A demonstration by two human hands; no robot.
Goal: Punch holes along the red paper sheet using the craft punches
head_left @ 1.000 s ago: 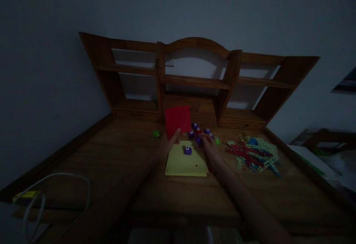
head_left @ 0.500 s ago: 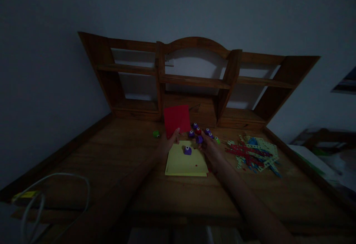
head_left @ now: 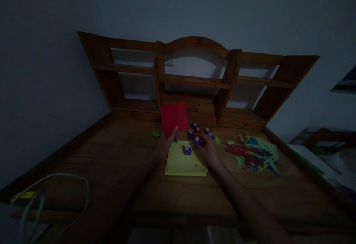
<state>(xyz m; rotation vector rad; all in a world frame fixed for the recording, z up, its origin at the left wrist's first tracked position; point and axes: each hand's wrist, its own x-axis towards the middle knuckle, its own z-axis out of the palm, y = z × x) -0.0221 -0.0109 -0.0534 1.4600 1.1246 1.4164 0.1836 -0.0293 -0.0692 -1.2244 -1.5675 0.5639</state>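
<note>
A square sheet of red paper (head_left: 174,117) is raised over the desk, pinched at its lower edge by my left hand (head_left: 172,137). My right hand (head_left: 209,148) has its fingers around a small purple craft punch (head_left: 197,140) with a white top, at the back edge of the yellow paper (head_left: 180,165). Another purple craft punch (head_left: 187,150) stands on that yellow paper, and a tiny red scrap (head_left: 196,165) lies near its right side. Just behind my right hand are a red craft punch (head_left: 197,130) and several more purple ones.
Light wooden shelving (head_left: 194,82) rises at the back of the desk (head_left: 116,155). A green punch (head_left: 155,134) sits left of the red sheet, another green one (head_left: 216,140) to the right. Farther right lies a heap of plastic strips (head_left: 253,153). A white cable (head_left: 62,174) loops at the left front.
The purple punch in my right hand has turned so its white top now shows, and it has shifted slightly left. The red sheet has moved a little left and up.
</note>
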